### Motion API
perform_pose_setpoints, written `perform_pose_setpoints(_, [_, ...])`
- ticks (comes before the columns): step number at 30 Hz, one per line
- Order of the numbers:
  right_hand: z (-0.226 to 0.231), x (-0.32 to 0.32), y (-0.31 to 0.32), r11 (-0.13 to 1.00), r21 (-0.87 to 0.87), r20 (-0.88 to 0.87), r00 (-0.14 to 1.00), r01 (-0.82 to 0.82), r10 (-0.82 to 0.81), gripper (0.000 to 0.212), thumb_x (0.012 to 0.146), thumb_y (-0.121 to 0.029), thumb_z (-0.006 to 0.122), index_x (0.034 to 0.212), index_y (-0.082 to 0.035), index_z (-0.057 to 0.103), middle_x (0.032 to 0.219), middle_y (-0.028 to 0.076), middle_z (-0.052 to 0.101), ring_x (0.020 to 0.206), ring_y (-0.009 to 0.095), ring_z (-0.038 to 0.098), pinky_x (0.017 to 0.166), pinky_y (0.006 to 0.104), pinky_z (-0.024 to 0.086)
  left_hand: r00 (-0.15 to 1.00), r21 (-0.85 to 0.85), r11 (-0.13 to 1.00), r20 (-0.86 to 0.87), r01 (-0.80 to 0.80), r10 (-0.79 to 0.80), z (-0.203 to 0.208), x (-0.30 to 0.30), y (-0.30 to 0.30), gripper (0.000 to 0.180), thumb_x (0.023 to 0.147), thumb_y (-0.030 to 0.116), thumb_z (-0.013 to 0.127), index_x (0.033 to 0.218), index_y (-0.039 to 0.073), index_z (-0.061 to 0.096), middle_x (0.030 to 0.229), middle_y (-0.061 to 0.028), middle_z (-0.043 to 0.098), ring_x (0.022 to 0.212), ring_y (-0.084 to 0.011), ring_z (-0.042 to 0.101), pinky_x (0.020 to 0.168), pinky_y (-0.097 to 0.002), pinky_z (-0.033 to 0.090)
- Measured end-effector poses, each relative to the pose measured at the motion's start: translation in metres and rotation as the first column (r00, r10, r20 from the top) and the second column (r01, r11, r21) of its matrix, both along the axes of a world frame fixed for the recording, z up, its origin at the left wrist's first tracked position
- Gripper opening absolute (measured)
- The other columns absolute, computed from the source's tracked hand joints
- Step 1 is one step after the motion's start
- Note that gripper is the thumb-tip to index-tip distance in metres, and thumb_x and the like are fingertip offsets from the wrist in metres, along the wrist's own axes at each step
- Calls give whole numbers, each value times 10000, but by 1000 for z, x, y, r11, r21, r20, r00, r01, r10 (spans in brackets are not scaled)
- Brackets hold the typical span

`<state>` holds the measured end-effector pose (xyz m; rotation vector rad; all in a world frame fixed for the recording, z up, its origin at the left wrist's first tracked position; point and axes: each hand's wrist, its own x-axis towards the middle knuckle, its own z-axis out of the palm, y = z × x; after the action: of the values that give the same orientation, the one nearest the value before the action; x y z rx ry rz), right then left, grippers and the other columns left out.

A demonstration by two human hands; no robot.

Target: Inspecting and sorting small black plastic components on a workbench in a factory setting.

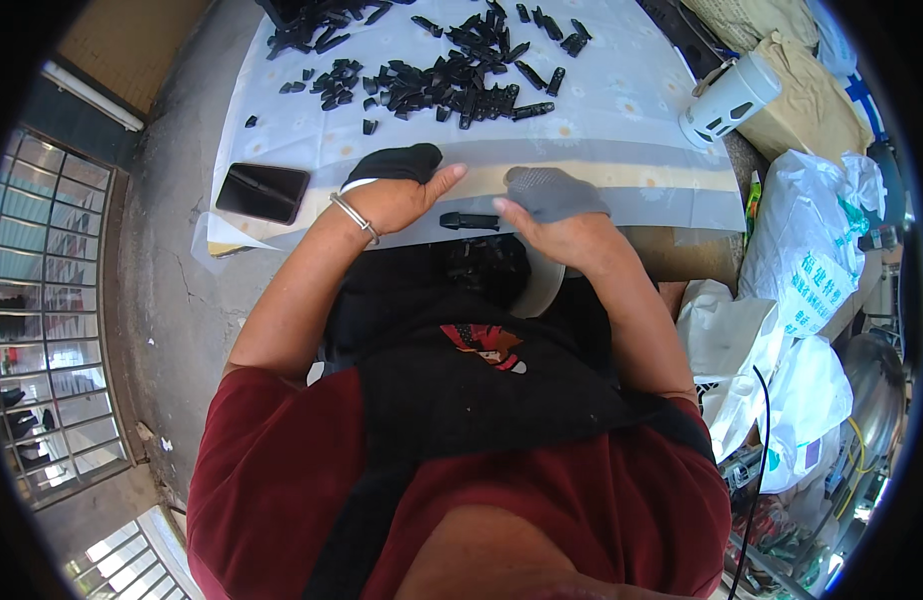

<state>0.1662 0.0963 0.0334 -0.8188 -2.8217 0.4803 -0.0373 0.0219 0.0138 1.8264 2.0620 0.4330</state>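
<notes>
Likely single-piece handling: black plastic piece (470,221) by my right fingers (557,192), grip unclear; left fingers (397,165) apart; next needs firm pinch.

Workshop: black parts (437,90) heaped on cloth-covered table (622,110), concrete floor (187,180), barred window (52,310).

- The small elongated plastic piece (469,221) is showing solid black.
- The heaped angular plastic pieces (432,88) are showing black too.
- The cloth-covered desk (282,130) is showing white, with a daisy print with yellowish centres.
- The left fabric half-glove (397,163) is showing black with a white edge; the right textile glove (560,195), grey with dotted fingers.
- The round metal bangle (356,218) is gleaming silver.
- The bibbed fabric apron (412,400) is showing black around a mostly red printed figure.
- The short-sleeved shirt (262,460) is showing maroon.
</notes>
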Motion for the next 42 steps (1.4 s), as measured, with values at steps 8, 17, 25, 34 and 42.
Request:
perform_pose_setpoints(8, [-32,-41,90,930,186,23,945,317,-327,392,869,-406,394,983,-88,595,1000,152,588,930,341,544,799,430,429,916,216,967,-345,-137,207,-29,-16,82,278,787,188,519,1051,119,572,940,-112,592,892,-272,570,741,-373,473])
perform_pose_setpoints(17, [-43,-22,65,872,427,-152,969,240,-192,132,766,-176,541,813,-61,585,755,157,567,714,323,578,628,420,470,975,467,884,-204,15,91,-48,-10,48,255,783,164,521,1019,86,580,954,-137,601,851,-298,582,732,-379,468])
perform_pose_setpoints(25, [-53,-13,54,924,344,-213,972,165,-94,227,797,-179,517,937,-11,577,906,173,575,829,317,554,736,396,446,1000,221,975,-17,-11,15,-11,9,8,260,795,245,525,978,63,555,891,-153,605,817,-327,580,735,-394,454])
perform_pose_setpoints(34, [-18,-8,-13,956,-132,-371,908,-261,196,248,802,-198,572,969,-14,563,802,140,580,752,302,553,694,370,426,890,69,989,431,130,-147,5,10,-18,437,769,251,659,1137,67,512,913,-88,622,782,-126,552,727,-266,454])
perform_pose_setpoints(42, [-17,-18,-32,992,121,-431,898,-44,92,234,802,-200,580,966,-32,573,819,135,590,733,305,561,633,379,424,554,77,976,831,-204,50,-64,30,-29,381,910,330,416,1093,27,557,878,-105,609,797,-166,558,722,-273,439])
